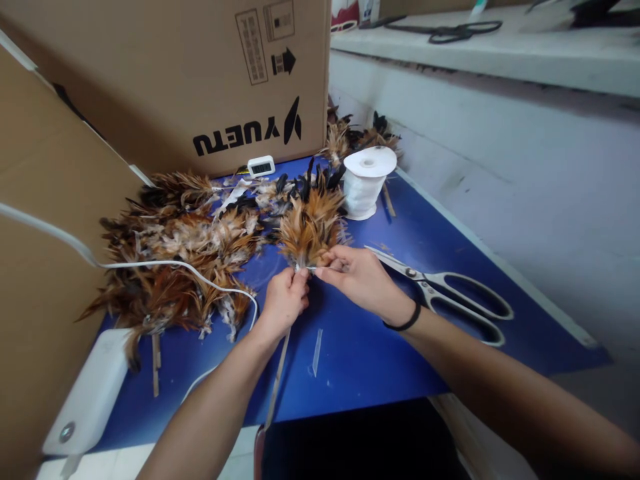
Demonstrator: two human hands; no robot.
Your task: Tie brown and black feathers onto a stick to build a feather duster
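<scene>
My left hand [289, 298] is closed around a thin stick [278, 383] at the base of a bundle of brown and black feathers [311, 223]. The stick runs down from my fist toward the table's near edge. My right hand [364, 279], with a black band on its wrist, pinches a thin white strand [312, 268] that stretches to my left fingertips. Its fingers partly hide what lies between them. Beyond the bundle stands a spool of white tape [365, 193]. Large metal scissors [425, 275] lie to the right of my right hand.
Loose feathers [175, 247] are heaped on the left of the blue table [360, 373]. A white cable [150, 264] crosses them. A white device [90, 390] sits at the left edge. Behind are a cardboard box [165, 80] and a small digital clock [261, 167].
</scene>
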